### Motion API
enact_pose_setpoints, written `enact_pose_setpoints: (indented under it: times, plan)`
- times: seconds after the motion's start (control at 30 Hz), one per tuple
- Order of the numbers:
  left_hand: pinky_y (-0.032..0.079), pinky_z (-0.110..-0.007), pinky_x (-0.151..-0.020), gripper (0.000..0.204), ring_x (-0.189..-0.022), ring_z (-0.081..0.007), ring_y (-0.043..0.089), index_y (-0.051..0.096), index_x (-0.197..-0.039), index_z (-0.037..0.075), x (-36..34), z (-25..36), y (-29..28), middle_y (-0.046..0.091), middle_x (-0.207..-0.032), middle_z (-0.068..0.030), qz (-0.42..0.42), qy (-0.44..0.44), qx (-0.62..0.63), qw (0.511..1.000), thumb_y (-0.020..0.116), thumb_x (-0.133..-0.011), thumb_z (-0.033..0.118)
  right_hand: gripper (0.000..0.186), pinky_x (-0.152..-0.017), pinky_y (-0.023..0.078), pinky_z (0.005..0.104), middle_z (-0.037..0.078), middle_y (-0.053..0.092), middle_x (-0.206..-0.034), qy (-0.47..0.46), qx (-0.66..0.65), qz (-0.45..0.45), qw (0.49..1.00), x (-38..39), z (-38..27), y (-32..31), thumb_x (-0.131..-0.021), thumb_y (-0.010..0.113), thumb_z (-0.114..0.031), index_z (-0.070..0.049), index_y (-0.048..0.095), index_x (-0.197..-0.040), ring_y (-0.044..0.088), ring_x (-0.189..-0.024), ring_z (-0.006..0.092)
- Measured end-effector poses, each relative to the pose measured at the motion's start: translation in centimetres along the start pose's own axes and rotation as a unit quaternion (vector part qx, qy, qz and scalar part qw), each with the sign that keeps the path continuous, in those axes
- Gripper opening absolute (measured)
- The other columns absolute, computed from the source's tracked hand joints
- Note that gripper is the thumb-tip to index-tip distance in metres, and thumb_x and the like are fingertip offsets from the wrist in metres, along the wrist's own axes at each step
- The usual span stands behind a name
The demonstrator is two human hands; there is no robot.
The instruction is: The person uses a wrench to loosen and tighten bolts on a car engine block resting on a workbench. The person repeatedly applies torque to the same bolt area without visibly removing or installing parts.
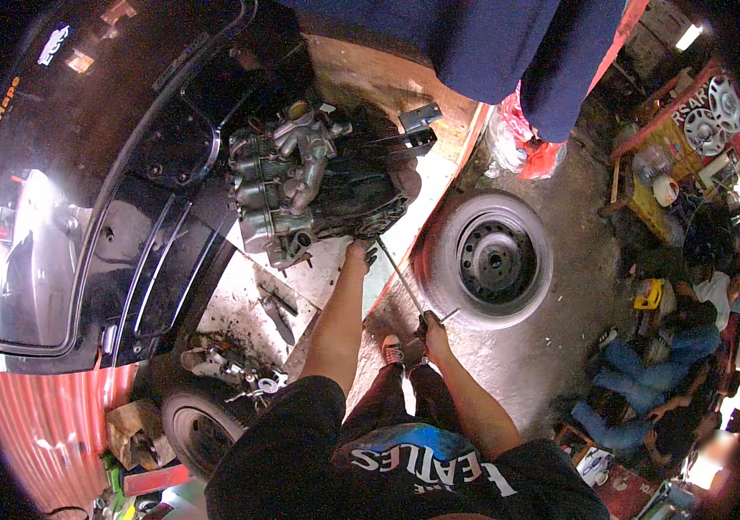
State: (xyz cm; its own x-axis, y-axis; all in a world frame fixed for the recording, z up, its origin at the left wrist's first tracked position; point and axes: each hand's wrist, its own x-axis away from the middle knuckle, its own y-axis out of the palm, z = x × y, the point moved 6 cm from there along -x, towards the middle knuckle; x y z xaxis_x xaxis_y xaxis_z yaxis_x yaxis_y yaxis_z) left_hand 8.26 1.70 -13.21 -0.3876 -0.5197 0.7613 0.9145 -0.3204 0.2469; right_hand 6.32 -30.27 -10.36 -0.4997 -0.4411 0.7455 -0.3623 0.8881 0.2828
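Observation:
A greasy metal engine (300, 186) rests on a light-coloured work surface (229, 308) in front of me. My left hand (361, 252) is at its near edge, with the fingers partly hidden against the dark engine side, so their hold does not show. My right hand (432, 333), closed and lower down, grips the handle end of a long T-handle wrench (401, 277). From there the thin shaft slants up and left to the engine's near right edge, its tip close to my left hand.
A wheel (495, 260) lies flat right of the wrench. Dark vehicle bodywork (149, 204) stands at the left. Metal parts (231, 364) and another wheel (201, 426) are at the lower left. Blue cloth (491, 43) hangs at the far side. People (647, 373) sit at the right.

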Motion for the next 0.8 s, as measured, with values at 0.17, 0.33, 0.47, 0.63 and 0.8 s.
enact_pose_setpoints:
  times: [0.17, 0.33, 0.47, 0.63, 0.8]
  plan:
    - [0.051, -0.038, -0.073, 0.017, -0.087, -0.0204, 0.061, 0.059, -0.103, 0.018, 0.5, 0.0, 0.1, 0.066, -0.099, 0.0001, -0.001, -0.041, 0.049, 0.998, 0.058, -0.089, 0.028, 0.03, -0.062, 0.044, 0.0341, 0.005, 0.055, -0.085, -0.034, -0.009, 0.011, 0.999, 1.4, 0.3, 1.4, -0.097, 0.047, -0.035, -0.009, 0.06, -0.105, 0.052, -0.069, 0.0185]
    - [0.05, -0.04, -0.074, 0.016, -0.087, -0.0211, 0.061, 0.059, -0.103, 0.017, 0.8, 0.3, 0.3, 0.066, -0.098, -0.0013, -0.037, -0.016, 0.054, 0.998, 0.057, -0.087, 0.022, 0.032, -0.062, 0.046, 0.0317, 0.005, 0.06, -0.092, 0.028, 0.071, 0.107, 0.991, 1.3, 2.2, -0.1, -0.095, 0.05, -0.036, -0.008, 0.061, -0.106, 0.054, -0.072, 0.017]
    - [0.049, -0.042, -0.069, 0.017, -0.083, -0.0238, 0.061, 0.057, -0.103, 0.015, -0.2, 0.2, 0.2, 0.065, -0.097, -0.0051, -0.038, 0.001, 0.031, 0.999, 0.052, -0.09, 0.023, 0.029, -0.064, 0.049, 0.0321, 0.003, 0.059, -0.09, -0.091, 0.011, 0.007, 0.996, 1.2, 1.4, 1.0, -0.095, 0.05, -0.034, -0.009, 0.061, -0.105, 0.054, -0.072, 0.0163]
    - [0.049, -0.043, -0.064, 0.017, -0.079, -0.0229, 0.061, 0.056, -0.103, 0.013, -1.3, 0.1, 0.2, 0.064, -0.094, -0.0055, -0.03, -0.004, 0.025, 0.999, 0.049, -0.09, 0.022, 0.022, -0.063, 0.05, 0.0319, 0.001, 0.052, -0.08, -0.02, -0.105, 0.024, 0.994, 1.7, 1.2, 2.2, -0.096, 0.051, -0.03, -0.01, 0.059, -0.1, 0.052, -0.068, 0.015]
    - [0.048, -0.04, -0.073, 0.021, -0.089, -0.0226, 0.06, 0.057, -0.108, 0.018, -1.0, 0.1, 0.1, 0.063, -0.098, -0.0028, -0.016, -0.017, -0.007, 1.0, 0.055, -0.089, 0.026, 0.023, -0.06, 0.051, 0.0326, 0.002, 0.05, -0.071, -0.01, -0.163, 0.014, 0.986, 3.0, 0.4, 3.7, -0.097, 0.048, -0.032, -0.011, 0.056, -0.093, 0.052, -0.062, 0.0164]
